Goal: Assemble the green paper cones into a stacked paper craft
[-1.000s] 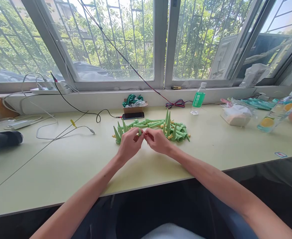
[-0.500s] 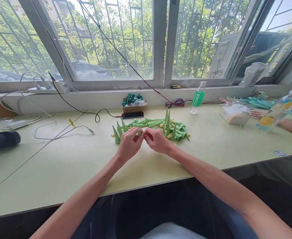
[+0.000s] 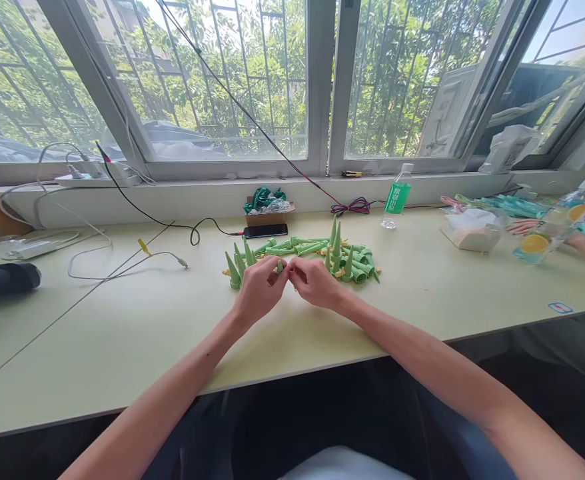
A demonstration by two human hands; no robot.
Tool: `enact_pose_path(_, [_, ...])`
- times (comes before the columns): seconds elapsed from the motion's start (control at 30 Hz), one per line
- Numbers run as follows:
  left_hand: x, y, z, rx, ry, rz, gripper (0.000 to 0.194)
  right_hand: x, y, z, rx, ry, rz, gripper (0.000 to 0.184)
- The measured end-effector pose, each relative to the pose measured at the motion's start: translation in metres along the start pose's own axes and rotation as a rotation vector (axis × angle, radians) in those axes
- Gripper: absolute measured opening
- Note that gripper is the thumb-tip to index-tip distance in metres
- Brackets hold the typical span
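Note:
My left hand (image 3: 261, 287) is closed round a small green cone-shaped piece (image 3: 279, 267), whose tip shows between thumb and fingers. Fingertip to fingertip with it, my right hand (image 3: 316, 283) is pinched shut; what it grips is hidden by the fingers. Upright green cones (image 3: 234, 272) stand just left of my left hand, and taller green cones (image 3: 337, 248) rise behind my right hand. Between and beyond the hands lies a heap of green tapered tubes (image 3: 310, 248), with small yellowish bits (image 3: 378, 271) among them.
Behind the heap are a phone (image 3: 265, 231) on a cable and a small cardboard box (image 3: 269, 217) with crumpled wrapping. A water bottle (image 3: 396, 197) and a tissue box (image 3: 472, 231) stand to the right. Another person's hand (image 3: 521, 227) rests farther right. Cables (image 3: 92, 268) cross the left side.
My hands and the green pieces look the same. At the far right, the other person's hand and arm have shifted slightly.

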State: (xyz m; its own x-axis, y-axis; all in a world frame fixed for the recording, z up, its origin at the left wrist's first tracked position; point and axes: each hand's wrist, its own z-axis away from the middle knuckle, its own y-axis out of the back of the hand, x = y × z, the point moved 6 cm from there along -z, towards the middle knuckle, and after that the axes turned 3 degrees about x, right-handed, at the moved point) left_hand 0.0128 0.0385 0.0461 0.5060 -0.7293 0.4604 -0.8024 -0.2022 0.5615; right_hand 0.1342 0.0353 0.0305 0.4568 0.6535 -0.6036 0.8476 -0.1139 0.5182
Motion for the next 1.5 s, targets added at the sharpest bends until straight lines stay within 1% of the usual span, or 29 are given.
enact_pose_path(0.37, [0.0025,-0.0011,0.0001,-0.03,-0.014,-0.016,0.018,0.0024,-0.0012,0.0007,-0.017,0.005,0.021,0.016])
enact_pose_path(0.8, [0.0007,-0.0019,0.0001,-0.031,-0.037,-0.048,0.02,0.0048,-0.0021,0.0008,-0.024,0.008,0.034,0.014])
enact_pose_path(1.5, [-0.0004,-0.0035,0.001,-0.048,-0.028,-0.057,0.018,0.0061,-0.0027,0.0021,-0.032,0.001,0.046,0.015])
